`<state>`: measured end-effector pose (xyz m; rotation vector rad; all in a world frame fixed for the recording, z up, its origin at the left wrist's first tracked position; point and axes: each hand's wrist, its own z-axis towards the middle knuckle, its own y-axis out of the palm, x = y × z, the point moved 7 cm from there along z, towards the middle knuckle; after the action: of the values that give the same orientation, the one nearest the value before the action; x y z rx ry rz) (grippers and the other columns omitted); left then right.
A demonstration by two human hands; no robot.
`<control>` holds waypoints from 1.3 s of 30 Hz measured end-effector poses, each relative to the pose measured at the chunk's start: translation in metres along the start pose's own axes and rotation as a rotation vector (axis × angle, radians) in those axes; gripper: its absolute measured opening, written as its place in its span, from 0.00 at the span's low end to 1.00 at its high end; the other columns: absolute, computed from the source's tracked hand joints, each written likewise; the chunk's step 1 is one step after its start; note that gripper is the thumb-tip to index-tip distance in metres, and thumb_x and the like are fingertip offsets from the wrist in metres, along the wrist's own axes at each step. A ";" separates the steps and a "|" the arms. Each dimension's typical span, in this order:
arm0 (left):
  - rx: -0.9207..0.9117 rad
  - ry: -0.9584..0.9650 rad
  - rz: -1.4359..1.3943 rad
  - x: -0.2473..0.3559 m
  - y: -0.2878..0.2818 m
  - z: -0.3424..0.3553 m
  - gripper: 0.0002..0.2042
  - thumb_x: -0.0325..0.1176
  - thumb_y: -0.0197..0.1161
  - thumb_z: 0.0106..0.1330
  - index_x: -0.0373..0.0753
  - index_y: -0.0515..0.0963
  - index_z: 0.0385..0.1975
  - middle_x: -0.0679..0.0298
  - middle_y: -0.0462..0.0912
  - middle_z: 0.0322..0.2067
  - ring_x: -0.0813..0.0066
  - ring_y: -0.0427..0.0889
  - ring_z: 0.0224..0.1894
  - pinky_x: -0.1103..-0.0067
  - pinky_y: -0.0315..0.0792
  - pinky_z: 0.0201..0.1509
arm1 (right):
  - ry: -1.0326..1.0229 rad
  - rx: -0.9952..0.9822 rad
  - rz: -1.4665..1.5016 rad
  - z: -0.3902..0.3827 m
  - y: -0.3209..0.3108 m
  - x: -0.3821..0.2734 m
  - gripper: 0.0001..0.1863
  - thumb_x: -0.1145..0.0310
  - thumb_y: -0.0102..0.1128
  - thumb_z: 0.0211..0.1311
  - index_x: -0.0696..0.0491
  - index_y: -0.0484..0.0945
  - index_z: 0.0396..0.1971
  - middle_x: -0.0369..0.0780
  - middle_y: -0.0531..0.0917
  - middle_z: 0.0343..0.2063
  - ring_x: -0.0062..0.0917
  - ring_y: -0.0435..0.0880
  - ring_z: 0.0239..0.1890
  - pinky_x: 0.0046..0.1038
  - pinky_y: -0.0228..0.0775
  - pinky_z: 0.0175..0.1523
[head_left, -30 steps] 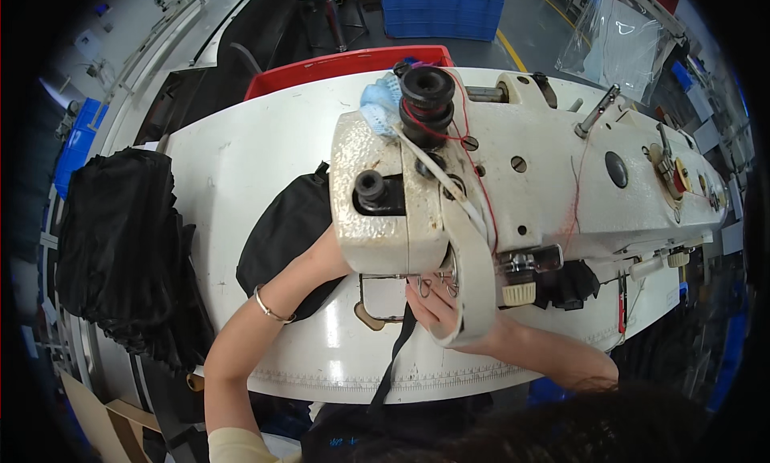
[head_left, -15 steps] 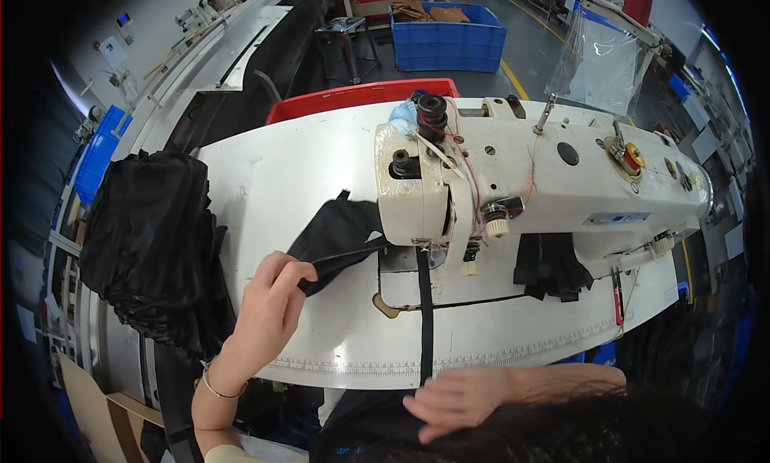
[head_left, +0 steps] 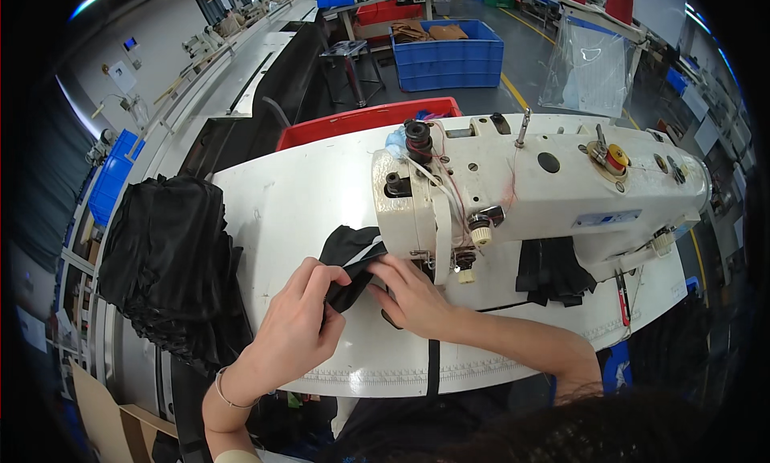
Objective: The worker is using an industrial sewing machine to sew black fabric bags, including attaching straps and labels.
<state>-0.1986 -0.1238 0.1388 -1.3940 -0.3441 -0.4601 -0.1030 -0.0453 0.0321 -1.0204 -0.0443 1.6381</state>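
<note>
Black soft-cloth piece with a pale strip (head_left: 346, 240): located over the white smooth tabletop (head_left: 281, 190), beside the white metal sewing machine (head_left: 529, 198). It appeared light, limp, easily creased; edges offered the best hold. Your left hand (head_left: 298, 323) pinched it; your right hand (head_left: 413, 299) touched its right edge, grip unclear. Room ran leftward to the black cloth stack (head_left: 168, 262).
</note>
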 end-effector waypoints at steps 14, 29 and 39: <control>-0.041 0.030 -0.047 0.001 0.009 -0.014 0.21 0.12 0.53 0.50 0.33 0.68 0.46 0.54 0.69 0.37 0.60 0.73 0.30 0.72 0.69 0.33 | -0.001 -0.462 0.168 0.010 0.030 0.007 0.24 0.60 0.70 0.45 0.58 0.78 0.41 0.48 0.81 0.37 0.41 0.79 0.45 0.39 0.68 0.53; -0.109 -0.063 -0.093 -0.015 0.008 -0.020 0.23 0.13 0.52 0.49 0.33 0.68 0.48 0.56 0.68 0.39 0.62 0.73 0.30 0.74 0.69 0.31 | 0.161 -0.499 0.652 0.006 0.017 -0.015 0.12 0.66 0.63 0.60 0.60 0.79 0.37 0.44 0.80 0.36 0.31 0.80 0.39 0.29 0.71 0.45; -0.100 -0.043 -0.118 -0.016 0.005 -0.019 0.22 0.14 0.54 0.50 0.32 0.68 0.49 0.55 0.68 0.37 0.64 0.76 0.26 0.74 0.72 0.30 | -0.077 -0.349 0.127 -0.006 0.007 -0.008 0.15 0.65 0.67 0.53 0.57 0.75 0.37 0.39 0.76 0.35 0.37 0.78 0.38 0.34 0.71 0.44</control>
<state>-0.2108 -0.1407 0.1237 -1.4872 -0.4448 -0.5511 -0.1046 -0.0572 0.0295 -1.2425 -0.3325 1.8252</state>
